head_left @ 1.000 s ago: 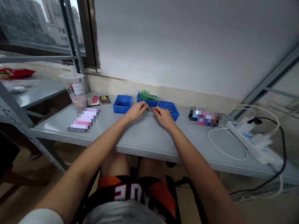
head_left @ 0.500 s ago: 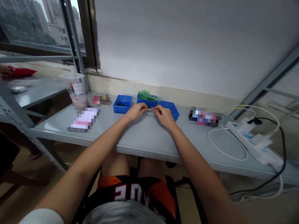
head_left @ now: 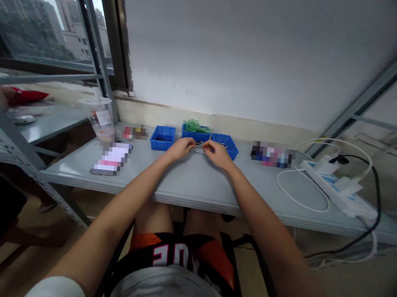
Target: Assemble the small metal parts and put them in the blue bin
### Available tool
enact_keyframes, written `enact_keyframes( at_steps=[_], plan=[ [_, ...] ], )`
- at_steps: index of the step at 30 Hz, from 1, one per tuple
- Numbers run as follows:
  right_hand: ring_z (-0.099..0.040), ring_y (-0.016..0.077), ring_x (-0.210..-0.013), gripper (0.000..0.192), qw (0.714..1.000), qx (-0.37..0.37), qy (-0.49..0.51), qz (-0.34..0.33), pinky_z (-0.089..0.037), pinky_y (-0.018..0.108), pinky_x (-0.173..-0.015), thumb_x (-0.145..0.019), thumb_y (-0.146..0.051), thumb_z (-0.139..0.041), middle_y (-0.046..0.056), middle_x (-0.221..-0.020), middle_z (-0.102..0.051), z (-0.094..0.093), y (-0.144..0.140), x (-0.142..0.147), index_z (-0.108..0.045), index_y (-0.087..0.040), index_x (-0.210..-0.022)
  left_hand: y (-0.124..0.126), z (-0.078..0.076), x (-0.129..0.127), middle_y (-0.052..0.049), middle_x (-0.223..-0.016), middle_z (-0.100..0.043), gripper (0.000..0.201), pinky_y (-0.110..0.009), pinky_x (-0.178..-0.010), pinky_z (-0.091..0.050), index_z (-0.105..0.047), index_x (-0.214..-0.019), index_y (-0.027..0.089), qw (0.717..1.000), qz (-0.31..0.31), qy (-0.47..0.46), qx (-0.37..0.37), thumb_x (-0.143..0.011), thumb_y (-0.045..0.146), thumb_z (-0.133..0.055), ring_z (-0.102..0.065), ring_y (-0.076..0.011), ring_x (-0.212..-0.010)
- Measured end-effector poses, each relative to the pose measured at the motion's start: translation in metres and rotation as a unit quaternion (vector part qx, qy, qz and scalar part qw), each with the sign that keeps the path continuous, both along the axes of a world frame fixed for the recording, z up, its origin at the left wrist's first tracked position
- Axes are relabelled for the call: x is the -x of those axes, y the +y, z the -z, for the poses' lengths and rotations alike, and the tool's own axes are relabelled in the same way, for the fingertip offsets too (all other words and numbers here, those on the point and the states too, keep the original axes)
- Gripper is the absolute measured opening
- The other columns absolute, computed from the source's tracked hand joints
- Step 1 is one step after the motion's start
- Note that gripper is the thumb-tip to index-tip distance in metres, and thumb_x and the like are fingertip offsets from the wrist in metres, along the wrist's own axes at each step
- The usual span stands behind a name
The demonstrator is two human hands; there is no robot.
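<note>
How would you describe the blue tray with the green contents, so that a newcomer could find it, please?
On the long grey metal table under the white wall stand three small blue plastic trays. The middle blue tray sits furthest back, just beyond the left hand; it alone holds green pieces.

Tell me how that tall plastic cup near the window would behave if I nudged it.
The plastic cup is tall, narrow and tapers toward its base, so it would probably tip rather than slide. It looks thin-walled and mostly empty, so likely light. It stands near the grey table's left rear corner, so a push could send it off.
</note>
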State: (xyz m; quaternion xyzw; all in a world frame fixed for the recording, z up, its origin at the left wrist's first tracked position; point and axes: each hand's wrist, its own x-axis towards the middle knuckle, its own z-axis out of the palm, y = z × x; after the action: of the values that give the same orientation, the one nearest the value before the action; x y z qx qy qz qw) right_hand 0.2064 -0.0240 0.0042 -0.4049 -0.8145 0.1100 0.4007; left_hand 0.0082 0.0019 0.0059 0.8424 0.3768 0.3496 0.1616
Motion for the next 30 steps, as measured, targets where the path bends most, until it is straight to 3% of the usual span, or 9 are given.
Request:
enact_keyframes(
  at_steps=[6,12,15,19,24,30],
  plan=[
    [-0.058,0.0160,-0.072,0.017,0.999,-0.013,0.021,0.032,-0.044,0.029,-0.073,-0.083,-0.030,-0.052,0.004,-0.080,-0.068,-0.006,-0.003,0.000,-0.064,-0.018,-0.081,-0.003,-0.001,-0.001,-0.008,-0.084,-0.069,0.024,-0.029,-0.076,-0.047,-0.066,-0.104,0.010,1.000,-0.010,-0.015,0.002,-0.089,0.022,-0.052,-0.059,-0.0171,-0.073],
    [-0.058,0.0188,-0.076,0.017,0.967,-0.048,0.024,0.249,-0.044,0.032,-0.076,-0.084,-0.024,-0.050,0.006,-0.081,-0.067,-0.004,0.011,-0.025,-0.065,-0.018,-0.087,-0.005,0.001,0.000,-0.010,-0.093,-0.072,0.022,-0.027,-0.080,-0.048,-0.071,-0.100,0.013,0.997,-0.014,0.078,0.017,-0.086,0.020,-0.055,-0.064,-0.0192,-0.082],
    [-0.058,0.0207,-0.080,0.021,0.957,-0.031,-0.007,0.288,-0.044,0.032,-0.077,-0.085,-0.027,-0.052,0.008,-0.087,-0.067,-0.001,0.015,-0.035,-0.066,-0.017,-0.097,-0.005,0.001,0.001,-0.009,-0.091,-0.072,0.023,-0.026,-0.078,-0.047,-0.071,-0.101,0.013,0.993,-0.008,0.116,0.025,-0.086,0.019,-0.055,-0.064,-0.0189,-0.081],
    [-0.059,0.0204,-0.082,0.025,0.965,-0.035,-0.029,0.259,-0.044,0.032,-0.079,-0.088,-0.026,-0.051,0.008,-0.090,-0.068,-0.001,0.013,-0.029,-0.065,-0.016,-0.107,-0.005,0.002,0.002,-0.008,-0.085,-0.072,0.025,-0.025,-0.073,-0.047,-0.071,-0.100,0.012,0.990,-0.014,0.137,0.032,-0.086,0.022,-0.054,-0.062,-0.0176,-0.076],
    [-0.061,0.0189,-0.088,0.021,0.981,-0.013,-0.135,0.136,-0.044,0.029,-0.082,-0.090,-0.019,-0.049,0.009,-0.096,-0.069,0.001,0.003,-0.005,-0.068,-0.015,-0.099,-0.003,0.006,0.003,-0.009,-0.085,-0.073,0.023,-0.025,-0.071,-0.047,-0.073,-0.094,0.011,0.986,-0.013,0.155,0.057,-0.083,0.023,-0.057,-0.062,-0.0184,-0.075],
    [-0.059,0.0228,-0.108,0.028,0.955,0.032,-0.278,0.097,-0.042,0.031,-0.094,-0.092,-0.019,-0.049,0.015,-0.114,-0.065,0.015,0.000,0.008,-0.067,-0.012,-0.113,-0.001,0.007,0.004,-0.009,-0.093,-0.074,0.025,-0.025,-0.076,-0.048,-0.074,-0.096,0.012,0.982,-0.011,0.183,0.054,-0.084,0.023,-0.055,-0.065,-0.0198,-0.083]
  ],
)
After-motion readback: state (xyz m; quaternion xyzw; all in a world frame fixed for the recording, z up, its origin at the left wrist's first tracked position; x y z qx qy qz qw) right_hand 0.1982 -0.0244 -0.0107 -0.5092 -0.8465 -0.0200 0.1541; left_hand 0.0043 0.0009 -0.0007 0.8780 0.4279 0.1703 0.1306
